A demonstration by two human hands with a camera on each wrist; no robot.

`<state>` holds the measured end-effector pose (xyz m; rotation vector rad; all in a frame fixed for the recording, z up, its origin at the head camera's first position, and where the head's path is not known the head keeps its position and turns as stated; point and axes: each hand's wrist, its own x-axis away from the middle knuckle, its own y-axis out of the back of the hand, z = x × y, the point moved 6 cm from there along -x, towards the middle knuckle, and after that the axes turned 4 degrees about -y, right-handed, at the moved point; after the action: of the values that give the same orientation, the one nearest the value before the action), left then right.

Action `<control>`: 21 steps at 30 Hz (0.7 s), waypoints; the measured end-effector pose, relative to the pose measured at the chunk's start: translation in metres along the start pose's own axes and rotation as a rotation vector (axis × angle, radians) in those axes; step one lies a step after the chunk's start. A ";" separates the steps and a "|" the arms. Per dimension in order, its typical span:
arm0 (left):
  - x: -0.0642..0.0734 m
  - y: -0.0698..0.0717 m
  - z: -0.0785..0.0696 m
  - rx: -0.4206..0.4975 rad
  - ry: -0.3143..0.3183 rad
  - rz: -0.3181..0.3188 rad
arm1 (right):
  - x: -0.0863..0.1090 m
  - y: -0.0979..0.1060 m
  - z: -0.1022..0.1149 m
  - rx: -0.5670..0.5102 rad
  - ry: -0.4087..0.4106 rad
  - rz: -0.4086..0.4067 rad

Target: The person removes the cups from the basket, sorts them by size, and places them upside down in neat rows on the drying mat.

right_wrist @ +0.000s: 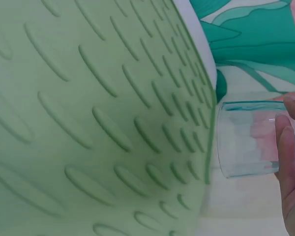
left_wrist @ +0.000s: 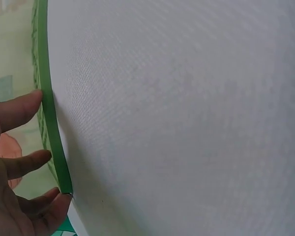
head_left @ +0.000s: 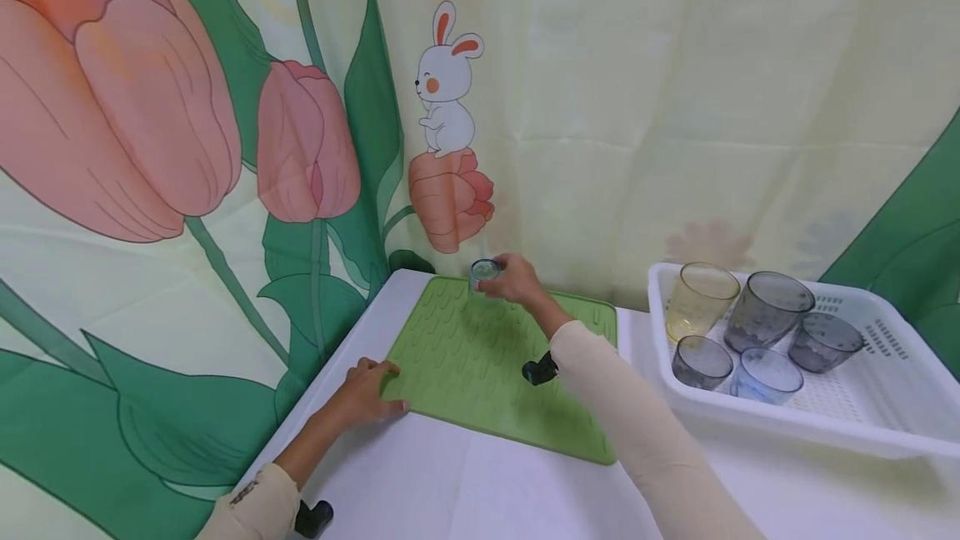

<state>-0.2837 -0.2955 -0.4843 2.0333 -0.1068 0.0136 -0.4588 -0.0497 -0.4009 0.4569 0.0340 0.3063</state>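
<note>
We judge the work early: our right hand [head_left: 519,280] grips 1 clear glass [right_wrist: 246,147], unreleased, near the 12 o'clock edge of the green mat [head_left: 480,373], our left hand [head_left: 364,392], fingers extended, touches its 8 o'clock corner, and 5 glasses [head_left: 770,312] await handling in the white basket [head_left: 810,430] at 3 o'clock.

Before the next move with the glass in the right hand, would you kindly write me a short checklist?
1. Glass held by the right hand: ok.
2. Left hand touching the green mat at its near left corner: ok.
3. Mat's visible surface free of other glasses: ok.
4. Five other glasses inside the white basket: ok.
5. Held glass clear of the mat: cannot tell.
</note>
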 end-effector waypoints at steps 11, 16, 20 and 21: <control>0.001 0.002 -0.002 0.014 -0.011 -0.021 | -0.024 -0.024 -0.012 -0.026 -0.033 0.004; 0.002 0.001 -0.002 0.026 -0.006 -0.026 | -0.034 -0.032 -0.019 0.044 -0.028 -0.040; 0.002 0.001 0.000 0.024 0.001 -0.033 | -0.042 -0.042 -0.021 0.031 -0.032 -0.042; 0.002 0.002 0.001 0.024 0.002 -0.036 | -0.043 -0.044 -0.021 0.031 -0.028 -0.046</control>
<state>-0.2823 -0.2969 -0.4831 2.0586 -0.0692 -0.0052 -0.4899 -0.0914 -0.4403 0.4900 0.0217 0.2539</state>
